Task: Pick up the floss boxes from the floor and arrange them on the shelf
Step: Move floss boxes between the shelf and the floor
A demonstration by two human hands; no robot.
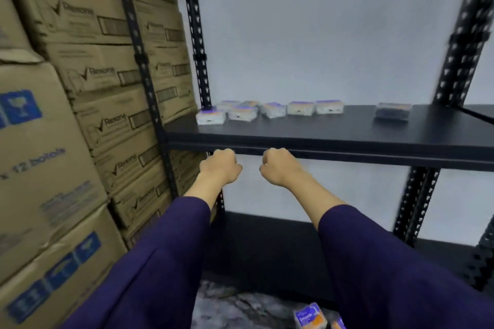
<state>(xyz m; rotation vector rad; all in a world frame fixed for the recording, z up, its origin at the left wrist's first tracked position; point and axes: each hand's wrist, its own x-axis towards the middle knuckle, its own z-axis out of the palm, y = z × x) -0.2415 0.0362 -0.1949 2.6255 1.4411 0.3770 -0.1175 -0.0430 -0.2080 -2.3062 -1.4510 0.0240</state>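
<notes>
Several white-and-purple floss boxes (272, 109) lie in a loose row on the left half of the black shelf board (320, 133). A darker box (393, 111) sits apart to the right. On the floor below lies a purple-and-orange floss box (310, 316), with the corner of another (339, 324) beside it at the frame's bottom edge. My left hand (220, 167) and right hand (278, 167) are side by side just under the shelf's front edge. Both have their fingers curled, and I see nothing in them.
Stacked cardboard cartons (88, 83) fill the left side, right up against the black perforated rack posts (196, 35). A lower shelf board (267, 248) lies beneath. The floor (227, 310) is mottled grey. A white wall stands behind the rack.
</notes>
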